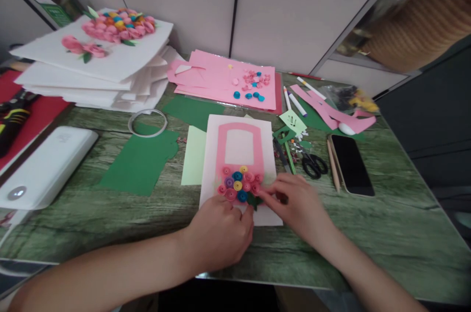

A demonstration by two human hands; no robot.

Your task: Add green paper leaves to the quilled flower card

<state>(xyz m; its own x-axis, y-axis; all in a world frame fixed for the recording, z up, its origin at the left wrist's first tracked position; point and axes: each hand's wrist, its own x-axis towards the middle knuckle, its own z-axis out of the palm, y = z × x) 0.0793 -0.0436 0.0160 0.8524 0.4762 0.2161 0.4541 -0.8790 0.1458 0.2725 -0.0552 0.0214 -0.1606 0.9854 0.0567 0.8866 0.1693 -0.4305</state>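
A white card [241,122] lies in front of me with a pink paper frame [221,147] stuck on it. Rolled paper flowers [237,185] in pink, blue, yellow and purple cluster over the frame's lower part. At the cluster's lower right edge is a dark green paper leaf [253,200]. My left hand [224,228] rests closed on the card's lower edge, thumb and forefinger at the leaf's tip. From the right, my right hand [294,199] pinches at the leaf's upper right side, beside a pink flower. The fingertips partly hide the leaf.
Right of the card lie black scissors [312,165], a green pen [289,152], a wooden stick [333,165] and a phone [352,165]. Green paper [136,165] and a tape roll [130,123] lie left. Pink sheets [217,76] with loose coils and a white foam stack [121,69] stand behind.
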